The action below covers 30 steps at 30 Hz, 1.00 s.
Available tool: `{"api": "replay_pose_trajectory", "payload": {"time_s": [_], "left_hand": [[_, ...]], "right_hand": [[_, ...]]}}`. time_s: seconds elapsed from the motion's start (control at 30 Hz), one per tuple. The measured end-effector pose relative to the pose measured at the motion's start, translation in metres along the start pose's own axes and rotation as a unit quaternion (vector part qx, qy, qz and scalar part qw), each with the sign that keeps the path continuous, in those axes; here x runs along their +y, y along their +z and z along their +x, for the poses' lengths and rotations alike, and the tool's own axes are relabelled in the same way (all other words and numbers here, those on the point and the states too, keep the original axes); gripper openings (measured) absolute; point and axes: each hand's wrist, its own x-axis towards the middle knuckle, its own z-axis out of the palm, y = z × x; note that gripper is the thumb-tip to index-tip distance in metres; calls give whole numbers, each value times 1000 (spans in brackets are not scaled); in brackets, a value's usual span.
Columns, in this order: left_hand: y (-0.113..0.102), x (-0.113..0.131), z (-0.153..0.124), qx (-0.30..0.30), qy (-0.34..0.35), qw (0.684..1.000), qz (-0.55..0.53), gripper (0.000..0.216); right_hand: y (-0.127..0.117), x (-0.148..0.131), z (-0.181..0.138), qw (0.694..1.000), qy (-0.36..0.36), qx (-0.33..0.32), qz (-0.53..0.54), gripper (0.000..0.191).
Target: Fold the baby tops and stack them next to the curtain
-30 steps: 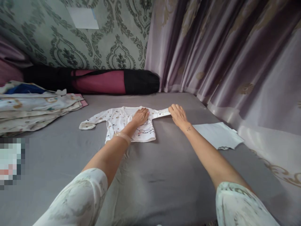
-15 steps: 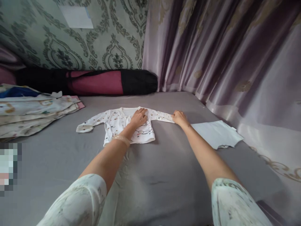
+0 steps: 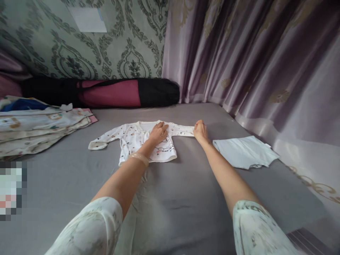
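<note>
A small white baby shirt [image 3: 132,140] with tiny printed figures lies spread on the grey bed sheet [image 3: 186,198]. Its left sleeve angles down to the left, while the right one is stretched out straight. My left hand [image 3: 158,132] rests flat on the upper chest of the shirt, fingers extended. At the cuff of the right sleeve, my right hand [image 3: 200,131] is closed, pinching the fabric. A bracelet circles my left wrist. Part of the shirt's front is hidden under my left hand and forearm.
A folded pale cloth [image 3: 243,152] lies to the right. Stacked clothes [image 3: 45,127] sit at the left. Along the wall stretches a long black and maroon bag [image 3: 111,92]. Purple curtains [image 3: 239,63] hang along the right side. A blurred patch covers something at the lower left.
My right hand has tilted more upright and shifted slightly up at the cuff, and the sleeve's end has lifted a little. My left hand stays on the chest.
</note>
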Motion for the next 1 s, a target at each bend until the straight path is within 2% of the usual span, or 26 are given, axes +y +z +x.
{"api": "replay_pose_trajectory", "payload": {"time_s": [0.2,0.43,0.53,0.6,0.67,0.77,0.87,1.0], "left_hand": [[4,-1,1,16,4,1000,6,46],[5,-1,0,9,-2,1000,14,47],[4,0,-1,9,-2,1000,18,47],[3,2,-1,7,-1,1000,23,47],[2,3,-2,5,-2,1000,27,47],[2,4,-1,3,-6,1000,28,47],[2,4,-1,5,-7,1000,28,46],[2,4,-1,-3,-2,1000,25,46]], "right_hand": [[2,-2,-9,994,-18,-18,-104,31],[6,4,0,989,-11,-21,-146,28],[4,-5,-1,985,-49,14,-165,29],[7,-19,-6,981,-115,35,-149,33],[15,-37,-14,974,-200,10,-106,41],[29,-62,-24,953,-286,-79,-58,49],[40,-71,-27,945,-291,-140,-53,55],[49,-66,-25,947,-275,-154,-67,58]]}}
